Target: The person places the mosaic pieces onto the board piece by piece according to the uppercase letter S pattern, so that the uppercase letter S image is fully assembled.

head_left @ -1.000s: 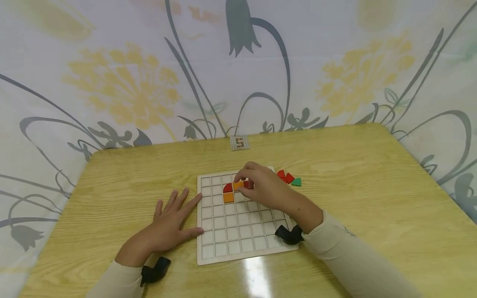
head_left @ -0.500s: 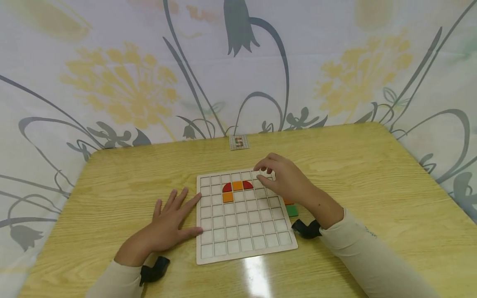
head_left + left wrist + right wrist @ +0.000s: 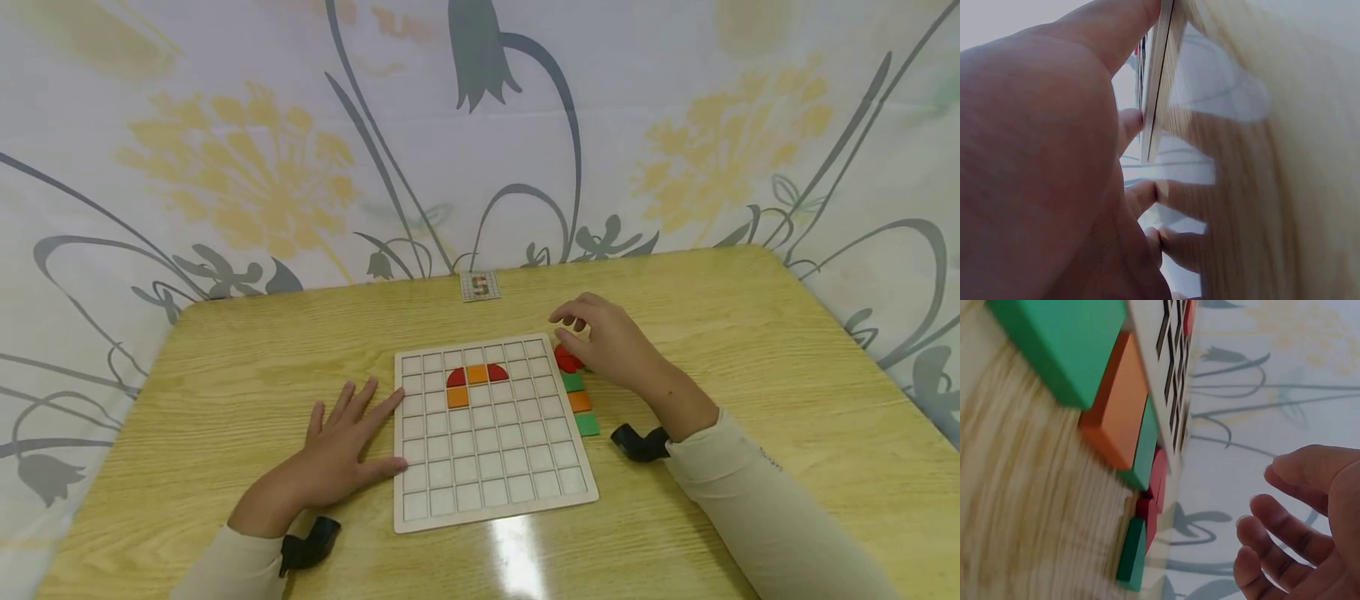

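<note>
Head view: the left hand point(image 3: 341, 458) lies spread on the wooden table point(image 3: 285, 350), fingers straight, thumb and forefinger tips touching the left edge of the gridded board point(image 3: 502, 467). Over on the right, the right hand point(image 3: 611, 342) is up in the air with nothing in it, its fingers loosely bent and a gap between them and the thumb, just by the red pieces point(image 3: 567, 358) next to the board's far right corner.

A small card point(image 3: 480, 286) by the table's back edge bears a grid with what looks like an "S"; marks on the right sleeve point(image 3: 750, 492) are too small to read.

Four cells of the board are filled: second row from the back, red quarter-round point(image 3: 457, 378), orange square point(image 3: 477, 373), another red quarter-round point(image 3: 497, 372); a second orange square point(image 3: 457, 397) sits below the first red. Along the board's right side lie green point(image 3: 588, 425), orange point(image 3: 579, 402) and green tiles point(image 3: 572, 382), then the reds; the right wrist view adds a dark green piece point(image 3: 1132, 556).
</note>
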A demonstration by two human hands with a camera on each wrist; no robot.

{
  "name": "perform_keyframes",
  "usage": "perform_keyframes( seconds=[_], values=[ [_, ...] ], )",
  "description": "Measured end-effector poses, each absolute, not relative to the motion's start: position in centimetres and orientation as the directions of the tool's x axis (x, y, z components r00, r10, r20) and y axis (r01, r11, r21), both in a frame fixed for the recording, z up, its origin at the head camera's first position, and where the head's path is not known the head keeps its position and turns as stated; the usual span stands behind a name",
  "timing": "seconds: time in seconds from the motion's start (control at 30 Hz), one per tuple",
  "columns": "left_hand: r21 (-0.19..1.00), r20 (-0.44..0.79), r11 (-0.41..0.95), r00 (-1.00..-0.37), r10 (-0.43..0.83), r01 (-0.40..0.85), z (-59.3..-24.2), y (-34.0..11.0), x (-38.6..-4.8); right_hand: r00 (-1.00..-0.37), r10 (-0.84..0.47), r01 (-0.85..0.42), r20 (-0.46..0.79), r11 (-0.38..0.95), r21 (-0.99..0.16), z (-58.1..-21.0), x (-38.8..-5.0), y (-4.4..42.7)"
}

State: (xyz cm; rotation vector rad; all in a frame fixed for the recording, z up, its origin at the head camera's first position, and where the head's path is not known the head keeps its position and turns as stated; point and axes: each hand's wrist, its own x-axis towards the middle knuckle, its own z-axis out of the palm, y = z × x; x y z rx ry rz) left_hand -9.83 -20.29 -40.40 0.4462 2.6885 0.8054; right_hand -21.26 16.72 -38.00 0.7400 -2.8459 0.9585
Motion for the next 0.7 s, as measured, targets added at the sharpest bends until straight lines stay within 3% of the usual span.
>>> perform_keyframes(
  seconds=[0.3, 0.7],
  values=[
    [0.569, -0.198, 0.797, -0.906, 0.373, 0.204, -40.7, -20.3, -9.8, -0.899, -0.435, -0.381, 0.037, 0.739, -0.555, -38.6, -22.3, 18.4],
    [0.565, -0.205, 0.801, -0.907, 0.368, 0.198, -40.7, -20.4, -9.9, -0.873, -0.477, -0.363, -0.098, 0.772, -0.521, -39.2, -23.0, 19.8]
  ],
)
